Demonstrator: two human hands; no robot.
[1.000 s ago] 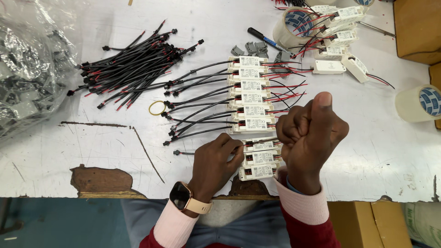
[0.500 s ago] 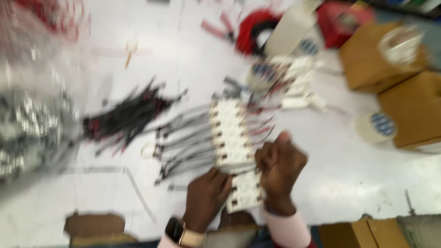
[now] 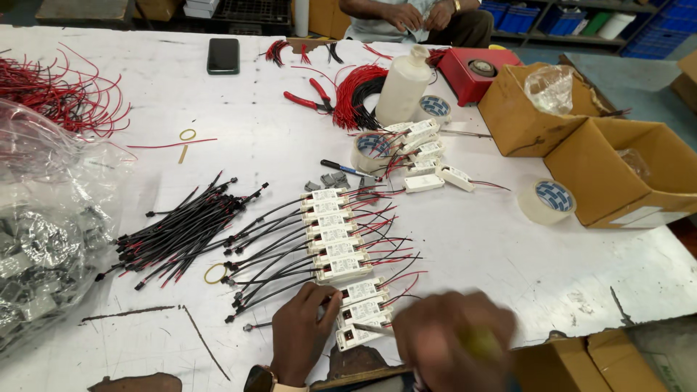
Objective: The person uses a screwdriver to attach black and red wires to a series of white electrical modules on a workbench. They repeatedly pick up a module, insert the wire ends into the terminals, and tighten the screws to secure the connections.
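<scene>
White driver modules (image 3: 361, 313) lay at the near edge of the tabletop (image 3: 508, 247), the last three of a long column (image 3: 332, 239) of like modules, each with red and black leads fanned out to either side. The left hand (image 3: 303, 330) pressed down on the left ends of these near modules, its grip closed flat on them rather than wrapped round. The right hand (image 3: 454, 341), just right of the modules, was blurred; its fingers seemed curled about something yellowish, and a thin metal tip (image 3: 374, 329) reached toward the lowest module, but whether that grip was truly closed on a tool could not be told.

Judging from this, the work wanted a steady pin from the left hand so the module would not slide, and a tip brought in square to the module's end, clear of the loose red leads. Left of the column lay a bundle of black cables (image 3: 181, 229); beyond it, a tape roll (image 3: 370, 149) and red pliers (image 3: 308, 98). Another person's hands (image 3: 417, 13) worked at the far edge.
</scene>
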